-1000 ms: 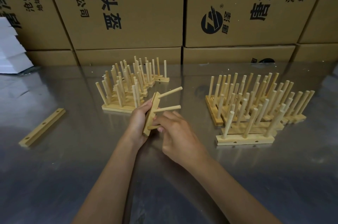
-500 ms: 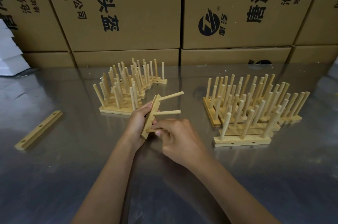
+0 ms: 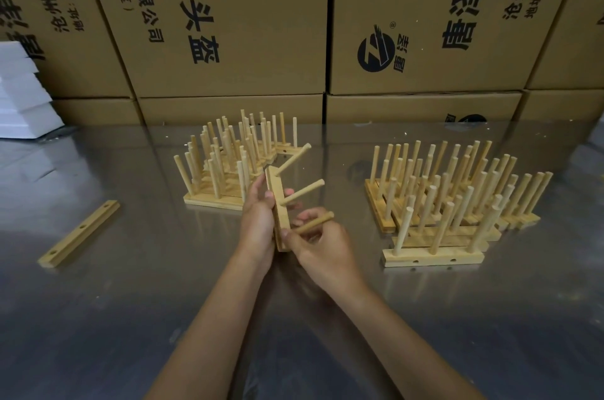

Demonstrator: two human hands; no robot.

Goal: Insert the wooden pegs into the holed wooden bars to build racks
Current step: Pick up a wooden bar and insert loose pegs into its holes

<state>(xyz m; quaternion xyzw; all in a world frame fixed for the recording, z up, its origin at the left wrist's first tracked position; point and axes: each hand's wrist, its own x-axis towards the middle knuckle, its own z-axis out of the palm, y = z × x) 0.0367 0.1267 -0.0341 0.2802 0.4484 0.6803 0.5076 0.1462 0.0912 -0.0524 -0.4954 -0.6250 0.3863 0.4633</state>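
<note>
Holed wooden bar (image 3: pixel 280 213): pale wood, held on end above the middle of the steel table (image 3: pixel 98 318), its lower end close to the surface; whether it touches cannot be told. Tilted slightly, upper end away from the person.
Pegs in the bar: two round pegs, upper peg (image 3: pixel 292 159) and middle peg (image 3: pixel 302 193), stick out of its right face, slanting up to the right.
Third peg (image 3: pixel 314 222): same pale wood, its near end at the bar's lowest hole; whether it is seated cannot be told.
Left hand (image 3: pixel 256 220): fingers wrapped round the bar from the left, thumb on the near face.
Right hand (image 3: pixel 322 246): thumb and fingers pinching the third peg near the bar.
Change: half a second ago only a short stub of the third peg showed past the right hand; now most of its length sticks out to the right. The bar stands a little more upright.
Spare bar (image 3: pixel 79 233): lies flat near the left edge, three holes on its top face, no pegs.
Left group of racks (image 3: pixel 228 167): pegs upright, behind the hands toward the far edge.
Right group of racks (image 3: pixel 457 200): toward the right edge; its nearest rack (image 3: pixel 433 257) has three pegs and small holes in its front face.
Cardboard boxes (image 3: pixel 228 24): stacked along the far edge, printed with black characters.
White stack (image 3: pixel 23 95): at the far left corner.
</note>
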